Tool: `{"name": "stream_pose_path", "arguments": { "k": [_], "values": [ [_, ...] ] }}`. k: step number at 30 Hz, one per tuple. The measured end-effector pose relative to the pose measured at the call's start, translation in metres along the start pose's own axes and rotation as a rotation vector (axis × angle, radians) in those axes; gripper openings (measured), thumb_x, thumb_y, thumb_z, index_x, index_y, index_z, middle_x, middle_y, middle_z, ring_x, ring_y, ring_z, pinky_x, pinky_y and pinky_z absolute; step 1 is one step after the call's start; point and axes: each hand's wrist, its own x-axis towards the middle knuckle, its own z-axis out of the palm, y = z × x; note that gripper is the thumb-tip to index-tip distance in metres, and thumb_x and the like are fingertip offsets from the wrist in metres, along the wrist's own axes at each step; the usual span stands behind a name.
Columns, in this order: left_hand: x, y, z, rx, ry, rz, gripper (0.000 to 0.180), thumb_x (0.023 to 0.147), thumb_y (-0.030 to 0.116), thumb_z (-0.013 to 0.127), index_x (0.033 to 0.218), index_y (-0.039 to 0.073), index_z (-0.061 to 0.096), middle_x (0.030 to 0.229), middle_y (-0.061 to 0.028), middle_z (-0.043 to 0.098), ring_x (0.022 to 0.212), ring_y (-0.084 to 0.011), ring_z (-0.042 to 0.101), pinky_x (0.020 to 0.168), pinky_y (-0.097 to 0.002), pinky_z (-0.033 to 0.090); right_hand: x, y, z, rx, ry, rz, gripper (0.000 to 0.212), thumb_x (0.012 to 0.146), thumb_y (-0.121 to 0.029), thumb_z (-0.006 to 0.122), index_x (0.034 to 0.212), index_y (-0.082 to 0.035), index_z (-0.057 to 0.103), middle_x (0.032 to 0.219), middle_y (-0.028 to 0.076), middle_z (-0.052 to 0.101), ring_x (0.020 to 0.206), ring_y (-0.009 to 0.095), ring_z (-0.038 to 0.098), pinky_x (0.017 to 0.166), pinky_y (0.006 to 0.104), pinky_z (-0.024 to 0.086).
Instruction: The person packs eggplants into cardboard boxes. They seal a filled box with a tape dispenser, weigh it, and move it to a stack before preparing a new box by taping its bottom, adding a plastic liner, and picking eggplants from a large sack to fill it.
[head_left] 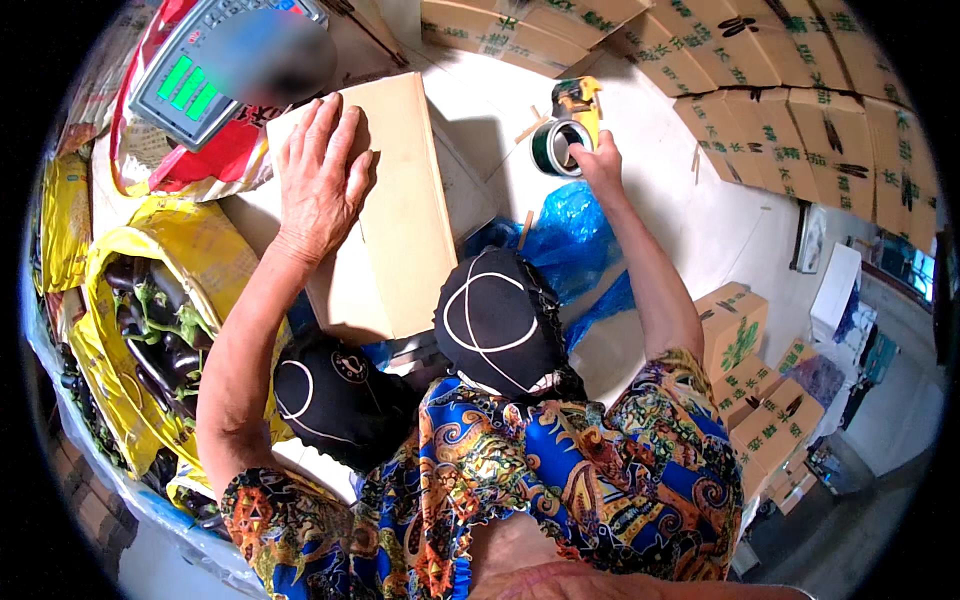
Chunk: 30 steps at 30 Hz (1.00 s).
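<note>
Stacked cartons (780, 80): green printed characters (812, 160); lower-right cartons (770, 435) likewise. Electronic scale (215, 50): green displays (187, 89), unreadable. Black trouser leg (320, 405): white emblem (350, 366).

The person's left hand (325, 165) lies flat, palm down – fingers reaching forward and slightly parted, thumb out to the right – with the left forearm (258, 325) angled forward and inward behind it. The right hand (600, 165) is curled in a grip, its right forearm (650, 260) slanting forward and leftward.
</note>
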Motion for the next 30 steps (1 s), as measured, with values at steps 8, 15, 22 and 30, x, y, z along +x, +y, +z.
{"name": "stream_pose_path", "arguments": {
  "k": [8,15,22,30],
  "values": [
    [0.027,0.051,-0.040,-0.397,0.019,0.084,0.072,0.083,0.037,0.070,0.138,0.002,0.041,0.139,-0.0226,0.042,0.129,-0.0390,0.040,0.106,-0.0465,0.035,-0.066,-0.168,-0.005,0.350,0.112,-0.393,0.046,0.078,-0.001,0.063,0.116,-0.001,0.038,0.106,0.012,0.054,0.097,0.019,0.056,0.086,0.0330,0.048],
    [0.028,0.077,-0.041,-0.755,0.181,0.007,0.059,0.079,0.001,0.060,0.135,0.001,0.042,0.106,-0.0265,0.060,0.099,-0.0437,0.059,0.084,-0.0467,0.049,-0.120,-0.253,-0.012,0.595,-0.379,-0.626,0.081,0.079,-0.005,0.071,0.143,-0.003,0.021,0.135,0.015,0.039,0.128,0.022,0.041,0.108,0.0377,0.035],
    [0.002,0.049,-0.060,-0.867,0.086,0.055,0.063,0.079,0.003,0.064,0.139,0.005,0.044,0.125,-0.0204,0.057,0.113,-0.0358,0.057,0.095,-0.0403,0.048,-0.121,-0.276,-0.022,0.398,-0.593,-0.499,0.077,0.068,-0.014,0.084,0.132,-0.001,0.042,0.118,0.012,0.059,0.110,0.022,0.059,0.098,0.0356,0.046],
    [-0.011,0.039,-0.105,-1.371,0.062,-0.344,0.049,0.095,0.043,0.051,0.119,0.002,0.058,0.101,-0.0055,0.063,0.096,-0.0123,0.057,0.084,-0.0279,0.045,-0.118,-0.269,-0.001,-0.086,-0.244,-0.911,0.068,0.064,-0.011,0.083,0.120,-0.004,0.045,0.104,0.018,0.064,0.098,0.032,0.066,0.084,0.0388,0.053]
  ]
}}
